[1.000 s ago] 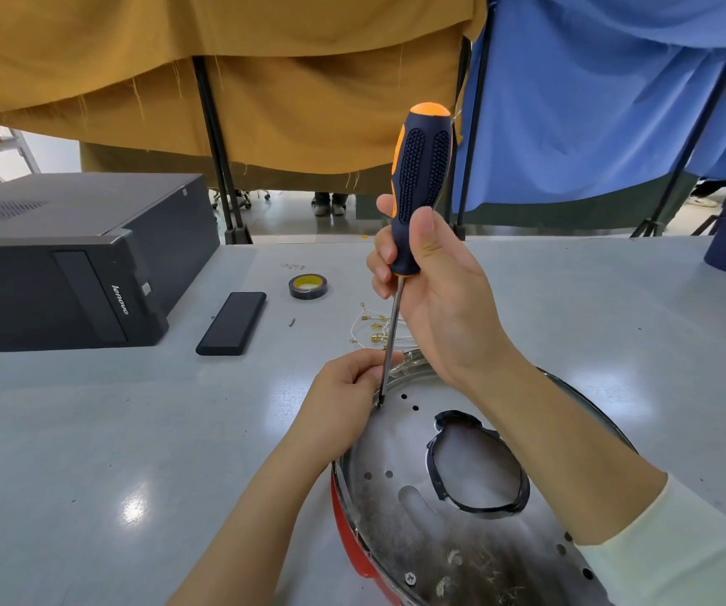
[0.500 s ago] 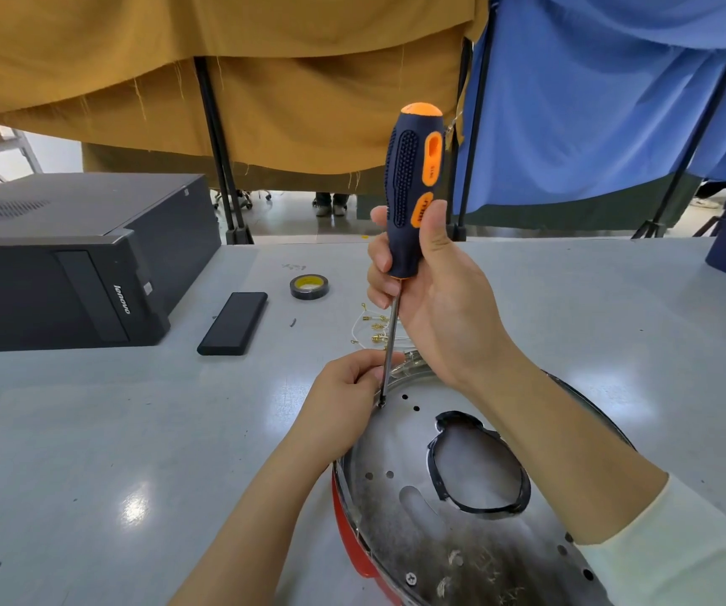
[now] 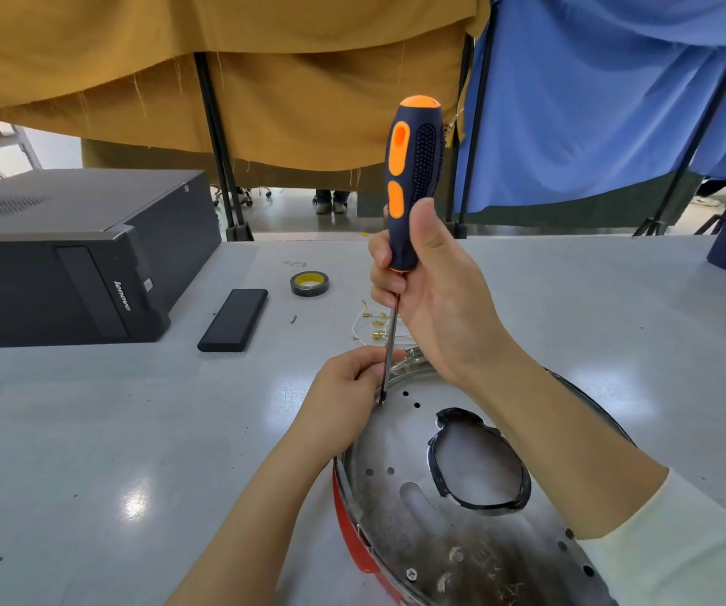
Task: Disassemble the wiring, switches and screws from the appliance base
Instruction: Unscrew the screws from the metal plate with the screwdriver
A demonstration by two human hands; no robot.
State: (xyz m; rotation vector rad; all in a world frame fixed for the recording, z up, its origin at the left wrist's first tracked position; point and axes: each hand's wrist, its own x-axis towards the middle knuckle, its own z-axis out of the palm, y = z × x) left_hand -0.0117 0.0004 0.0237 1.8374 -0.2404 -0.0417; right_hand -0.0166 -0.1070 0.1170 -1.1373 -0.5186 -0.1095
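On the table (image 3: 90,452): we see a round metal base (image 3: 400,513) with a red rim, lying near the front edge, bottom plate up.
Base: it sits low and right of centre in our view, partly under our right forearm; a large dark-edged opening and several small holes show in its plate.
Right hand (image 3: 435,299): fingers curl tight around the lower end of an upright screwdriver (image 3: 413,177), thumb pressed along the black and orange handle.
Tip: it rests on the plate at the far left edge of the base, where we judge a screw sits; the screw itself is too small to tell.
Left hand (image 3: 343,400): fingertips are bunched together at the rim, touching the shaft just above the tip; we cannot tell whether they pinch a part.
Loose wires (image 3: 374,323): thin white leads with gold terminals lie on the table just behind the base.
Other screw (image 3: 411,574): one head shows at the near rim.
Nearby: a tape roll (image 3: 309,283), a flat black block (image 3: 233,320) and a computer case (image 3: 68,255) sit further back and left.
Doing it well: we judge it best to keep the shaft square to the plate, press down firmly while turning, and let the left fingers steady the tip so it does not slip out.
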